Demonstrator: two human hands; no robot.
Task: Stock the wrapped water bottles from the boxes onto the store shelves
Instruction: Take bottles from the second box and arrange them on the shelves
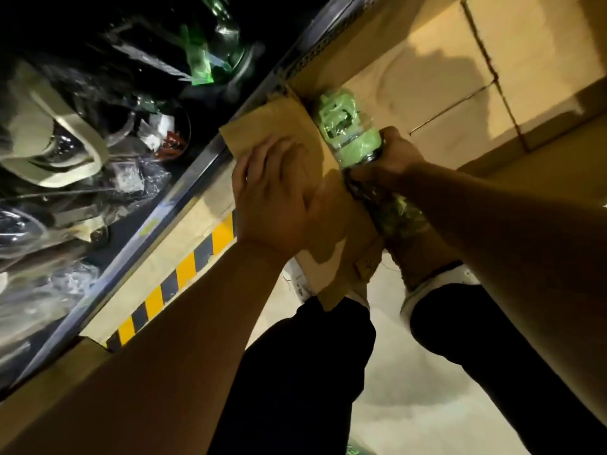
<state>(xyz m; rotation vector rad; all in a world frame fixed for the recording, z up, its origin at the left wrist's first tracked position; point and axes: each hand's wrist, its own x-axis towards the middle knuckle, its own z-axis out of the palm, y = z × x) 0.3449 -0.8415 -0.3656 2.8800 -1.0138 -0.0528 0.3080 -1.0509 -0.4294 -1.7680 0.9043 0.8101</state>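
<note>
A green bottle in clear plastic wrap (345, 126) sticks out of an open cardboard box (331, 267) by my feet. My right hand (391, 159) grips it around its middle. My left hand (272, 198) lies flat with straight fingers on the box's folded-out flap (262, 126), pressing it down toward the shelf. More green wrapped items (400, 215) show inside the box under my right wrist. The store shelf (98, 142) at the left is dark and holds wrapped goods, one of them a green bottle (210, 60).
The shelf's metal front rail (184, 188) runs diagonally, with a yellow and black striped strip (184, 270) below it. Closed cardboard boxes (492, 60) are stacked at the upper right. My dark trouser legs and white shoes (437, 280) stand on a pale floor (410, 405).
</note>
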